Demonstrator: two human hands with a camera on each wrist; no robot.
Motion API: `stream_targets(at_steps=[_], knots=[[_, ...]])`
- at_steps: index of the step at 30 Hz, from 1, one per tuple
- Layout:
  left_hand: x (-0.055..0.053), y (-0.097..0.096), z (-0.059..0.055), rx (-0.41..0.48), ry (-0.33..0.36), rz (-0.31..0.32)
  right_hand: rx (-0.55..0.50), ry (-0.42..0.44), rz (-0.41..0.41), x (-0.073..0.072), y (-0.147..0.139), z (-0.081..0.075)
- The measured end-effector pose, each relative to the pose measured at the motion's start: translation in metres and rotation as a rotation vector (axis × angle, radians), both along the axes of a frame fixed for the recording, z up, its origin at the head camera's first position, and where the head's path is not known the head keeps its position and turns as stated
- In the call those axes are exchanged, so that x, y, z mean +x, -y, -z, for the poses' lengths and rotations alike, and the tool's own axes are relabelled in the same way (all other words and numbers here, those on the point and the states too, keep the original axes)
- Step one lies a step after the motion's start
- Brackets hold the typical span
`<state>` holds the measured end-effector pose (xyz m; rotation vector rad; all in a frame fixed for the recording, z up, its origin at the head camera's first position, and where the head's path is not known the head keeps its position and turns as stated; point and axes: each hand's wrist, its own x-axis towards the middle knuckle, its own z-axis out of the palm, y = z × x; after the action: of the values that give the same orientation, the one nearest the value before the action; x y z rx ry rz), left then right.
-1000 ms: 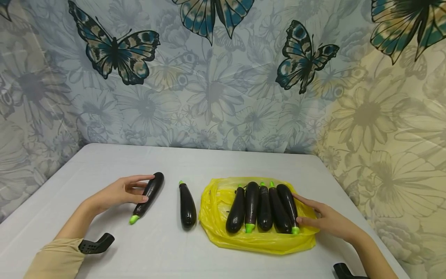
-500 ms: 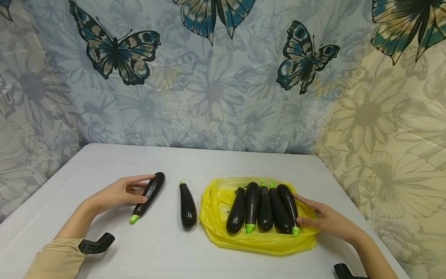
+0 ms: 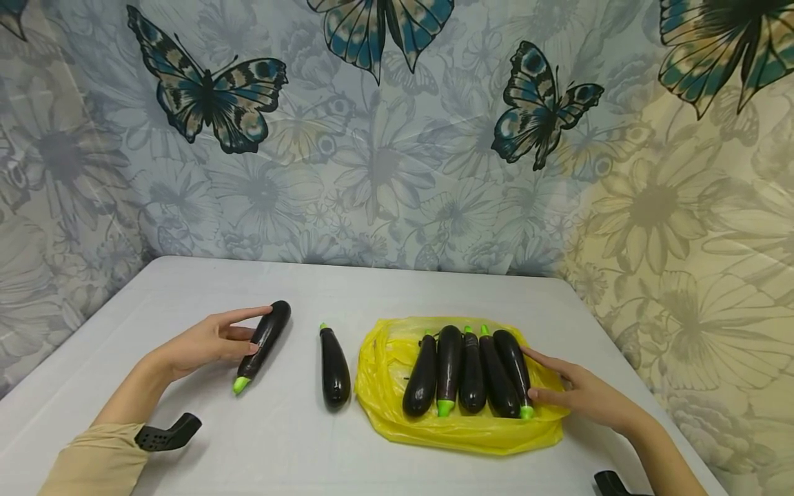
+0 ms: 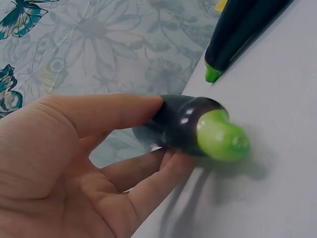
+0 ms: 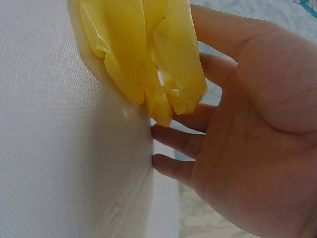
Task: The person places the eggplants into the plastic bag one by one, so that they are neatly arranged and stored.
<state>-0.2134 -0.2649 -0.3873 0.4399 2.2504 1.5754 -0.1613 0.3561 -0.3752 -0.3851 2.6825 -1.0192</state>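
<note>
In the head view my left hand (image 3: 207, 344) pinches a dark, glossy eggplant (image 3: 265, 341) between thumb and fingers. Its green stem end (image 4: 220, 136) points toward the left wrist camera, with a shadow on the cloth beneath. Another eggplant (image 3: 335, 375) lies alone on the table, between that hand and a yellow plastic bag (image 3: 471, 437). On the bag several eggplants (image 3: 449, 362) lie side by side in a row. My right hand (image 3: 583, 394) rests at the bag's right side, thumb and forefinger against the rightmost eggplant (image 3: 513, 362); bag folds (image 5: 129, 49) partly hide its fingers in the right wrist view.
The table (image 3: 260, 455) has a white cloth, and behind it hangs a patterned butterfly backdrop (image 3: 384, 172). A black bracket (image 3: 169, 434) juts from the left wrist, and another black piece (image 3: 614, 482) shows by the right forearm.
My left hand has shifted the eggplant it holds slightly up and to the left in the head view. The right hand and the row of eggplants have barely moved.
</note>
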Motion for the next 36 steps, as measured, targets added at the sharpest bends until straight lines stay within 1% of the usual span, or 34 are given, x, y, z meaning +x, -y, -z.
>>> stream_targets(at_steps=[3, 9, 12, 18, 25, 36], knots=[[0.0, 0.0, 0.0, 0.027, 0.01, -0.005, 0.001, -0.008, -0.008, 0.0, 0.0, 0.0], [-0.002, -0.002, -0.001, 0.147, 0.07, 0.006, -0.001, -0.013, -0.017, 0.0, 0.0, 0.0], [-0.002, -0.004, -0.001, 0.18, 0.086, 0.004, -0.002, -0.015, -0.019, 0.0, 0.0, 0.0], [-0.003, -0.009, -0.002, 0.203, 0.091, -0.011, -0.009, -0.005, -0.009, 0.001, 0.0, 0.0], [0.0, -0.017, -0.007, 0.214, 0.096, -0.042, -0.01, -0.004, -0.005, 0.001, -0.001, 0.0], [0.004, -0.03, -0.012, 0.235, 0.098, -0.056, -0.003, -0.022, -0.018, 0.0, -0.001, 0.001]])
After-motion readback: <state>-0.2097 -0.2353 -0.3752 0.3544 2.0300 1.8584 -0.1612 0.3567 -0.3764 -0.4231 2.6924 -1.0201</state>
